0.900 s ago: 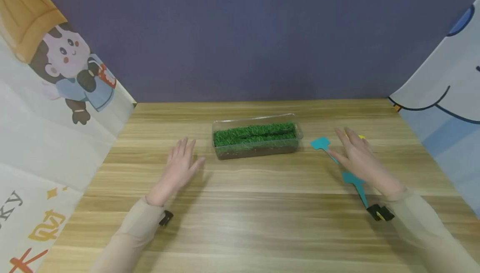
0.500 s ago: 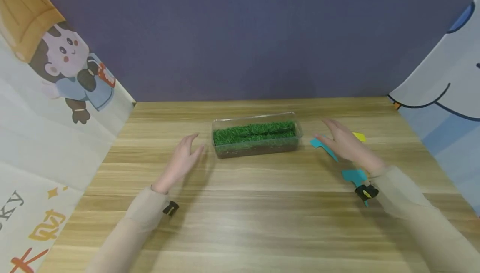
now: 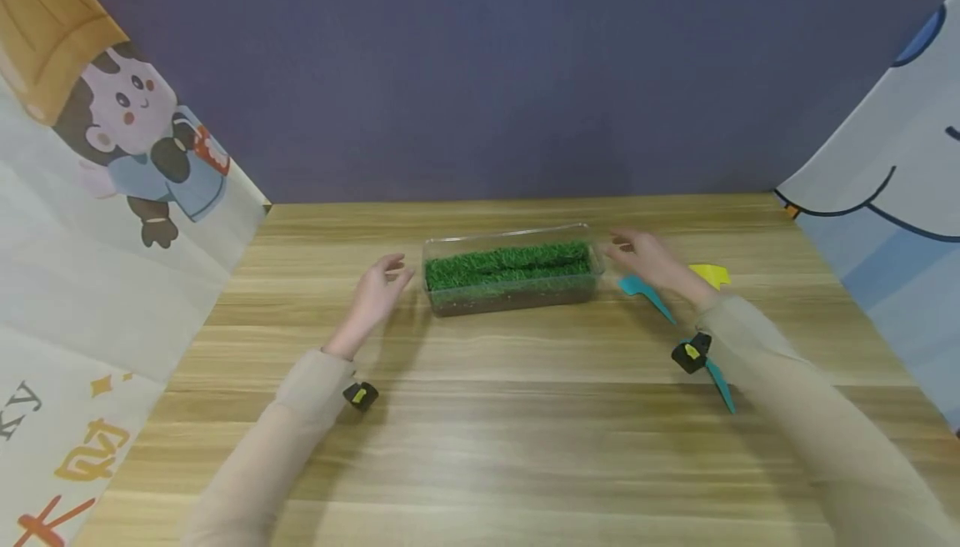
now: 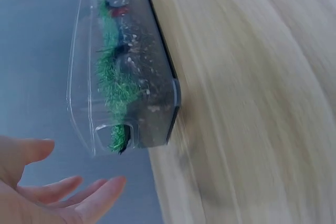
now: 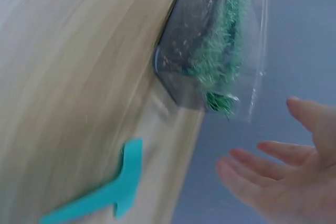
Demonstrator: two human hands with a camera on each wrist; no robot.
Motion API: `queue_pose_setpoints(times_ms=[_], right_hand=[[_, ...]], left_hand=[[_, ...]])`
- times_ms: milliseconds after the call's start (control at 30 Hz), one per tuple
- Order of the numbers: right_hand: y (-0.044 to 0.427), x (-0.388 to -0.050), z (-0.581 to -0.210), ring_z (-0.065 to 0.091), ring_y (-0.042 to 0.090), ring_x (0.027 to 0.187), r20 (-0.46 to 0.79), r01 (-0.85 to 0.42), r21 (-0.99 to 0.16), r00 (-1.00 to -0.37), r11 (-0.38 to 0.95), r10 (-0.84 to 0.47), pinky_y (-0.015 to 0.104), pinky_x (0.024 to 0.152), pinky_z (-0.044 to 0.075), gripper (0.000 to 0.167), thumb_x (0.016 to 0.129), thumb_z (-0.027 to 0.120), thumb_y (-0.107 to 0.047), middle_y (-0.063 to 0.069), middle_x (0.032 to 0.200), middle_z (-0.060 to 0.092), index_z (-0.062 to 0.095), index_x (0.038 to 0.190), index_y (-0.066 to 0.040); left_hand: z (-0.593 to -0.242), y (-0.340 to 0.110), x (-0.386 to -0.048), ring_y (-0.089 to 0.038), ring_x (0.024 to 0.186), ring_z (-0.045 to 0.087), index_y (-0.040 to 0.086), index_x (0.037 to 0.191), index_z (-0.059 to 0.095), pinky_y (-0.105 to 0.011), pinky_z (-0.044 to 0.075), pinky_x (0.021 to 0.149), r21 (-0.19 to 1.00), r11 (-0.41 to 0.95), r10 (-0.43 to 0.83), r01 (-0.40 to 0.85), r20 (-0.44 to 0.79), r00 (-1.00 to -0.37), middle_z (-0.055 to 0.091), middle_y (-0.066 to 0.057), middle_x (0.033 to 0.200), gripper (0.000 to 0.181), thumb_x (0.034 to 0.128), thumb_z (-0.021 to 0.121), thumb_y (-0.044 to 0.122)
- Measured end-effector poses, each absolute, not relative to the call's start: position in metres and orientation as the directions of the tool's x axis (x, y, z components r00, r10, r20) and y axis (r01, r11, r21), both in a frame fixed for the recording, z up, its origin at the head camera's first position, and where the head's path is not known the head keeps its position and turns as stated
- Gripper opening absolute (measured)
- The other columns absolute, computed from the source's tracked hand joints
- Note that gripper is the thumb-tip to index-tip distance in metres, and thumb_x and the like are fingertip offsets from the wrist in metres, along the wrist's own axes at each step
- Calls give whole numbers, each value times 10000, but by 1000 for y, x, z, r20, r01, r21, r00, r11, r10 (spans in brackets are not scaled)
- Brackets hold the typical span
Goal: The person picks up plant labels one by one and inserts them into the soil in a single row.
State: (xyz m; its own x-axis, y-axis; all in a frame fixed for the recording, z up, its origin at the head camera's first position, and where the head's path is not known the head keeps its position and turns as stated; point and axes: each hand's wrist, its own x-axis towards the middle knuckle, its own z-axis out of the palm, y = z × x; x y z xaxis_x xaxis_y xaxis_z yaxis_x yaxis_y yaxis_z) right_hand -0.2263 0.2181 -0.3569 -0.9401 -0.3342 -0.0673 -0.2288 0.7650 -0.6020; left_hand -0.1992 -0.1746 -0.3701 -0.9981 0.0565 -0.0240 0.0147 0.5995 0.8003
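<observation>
- Clear box (image 3: pixel 510 241) is sitting around the middle of the counter (image 3: pixel 510 439), a bit toward the back, with green grass (image 3: pixel 510 264) over brown dirt (image 3: pixel 517 300) inside.
- Left hand (image 3: pixel 377 290) is just off the box's left end, fingers (image 4: pixel 102 199) loosely bent and spread from the thumb, small gap to the plastic.
- Right hand (image 3: pixel 651 262) is pretty much the same deal at the other end: relaxed fingers (image 5: pixel 257 167), thumb apart, near the box but clear of it.
- One teal tag (image 3: pixel 637 285) lies right by that hand, on its near side.
- Second teal tag (image 3: pixel 722 386) is closer to the person, partly covered by a black wrist camera (image 3: pixel 692 353).
- Yellow tag (image 3: pixel 711 275) lies just beyond the right sleeve (image 3: pixel 787 388).
</observation>
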Motion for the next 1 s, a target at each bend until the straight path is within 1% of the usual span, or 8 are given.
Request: queue_pose_setpoints(times_ms=[167, 267, 367, 433, 600, 767, 867, 1000], right_hand=[[210, -232, -363, 472, 430, 1059, -51, -201, -669, -948, 716, -315, 506, 871, 440, 457, 940, 427, -191, 314, 1192, 470, 361, 1274, 113], [206, -232, -367, 487, 423, 1037, -61, -160, -738, -952, 655, -301, 489, 857, 459, 413, 934, 422, -111, 319, 1196, 462, 362, 1265, 130], [203, -233, -370, 501, 431, 1009, -68, -119, -798, -956, 590, -284, 475, 843, 476, 392, 922, 405, -33, 335, 1207, 441, 344, 1262, 152], [201, -233, -372, 509, 438, 992, -71, -96, -823, -961, 560, -269, 467, 835, 484, 386, 916, 396, -8, 342, 1208, 434, 340, 1259, 162], [199, -234, -374, 529, 435, 962, -67, -70, -838, -971, 541, -230, 445, 817, 499, 371, 904, 398, 10, 344, 1171, 465, 369, 1241, 163], [198, -235, -374, 521, 419, 990, -108, -13, -856, -973, 516, -204, 436, 837, 492, 381, 901, 396, 11, 330, 1184, 463, 369, 1260, 135], [198, -235, -374, 518, 408, 1003, -130, 11, -858, -972, 514, -196, 441, 846, 487, 392, 900, 391, 5, 319, 1201, 455, 361, 1274, 119], [199, -234, -374, 511, 407, 1016, -139, 27, -860, -973, 509, -184, 442, 855, 483, 394, 901, 388, 7, 315, 1215, 445, 356, 1279, 115]], left_hand=[[-372, -170, -205, -375, 991, 546, -65, 1274, 386, -417, 498, 834, 872, 486, 16, -62, -80, -997, 472, -246, 1216, 453, 895, 501, 155], [-373, -166, -208, -366, 965, 566, -65, 1261, 407, -404, 498, 836, 904, 413, 7, -111, -125, -992, 483, -243, 1208, 435, 882, 517, 116], [-374, -163, -211, -339, 946, 582, -53, 1247, 435, -364, 503, 836, 919, 363, -1, -155, -166, -986, 498, -233, 1198, 415, 870, 532, 90], [-375, -161, -212, -328, 922, 593, -47, 1234, 455, -345, 511, 823, 923, 343, -10, -175, -182, -983, 513, -224, 1184, 402, 861, 542, 76], [-378, -159, -214, -320, 927, 588, -67, 1205, 479, -338, 513, 820, 936, 300, -29, -186, -185, -982, 533, -240, 1137, 371, 849, 541, 22], [-380, -159, -217, -300, 920, 593, -57, 1205, 482, -343, 508, 832, 936, 284, -34, -207, -206, -978, 543, -230, 1113, 365, 850, 538, 11], [-381, -159, -219, -249, 872, 607, -54, 1203, 482, -338, 507, 836, 937, 260, -38, -231, -229, -973, 541, -232, 1115, 365, 847, 537, 0], [-381, -158, -221, -193, 795, 611, -74, 1204, 470, -329, 512, 825, 945, 194, -42, -264, -261, -964, 528, -261, 1133, 379, 833, 535, -36]])
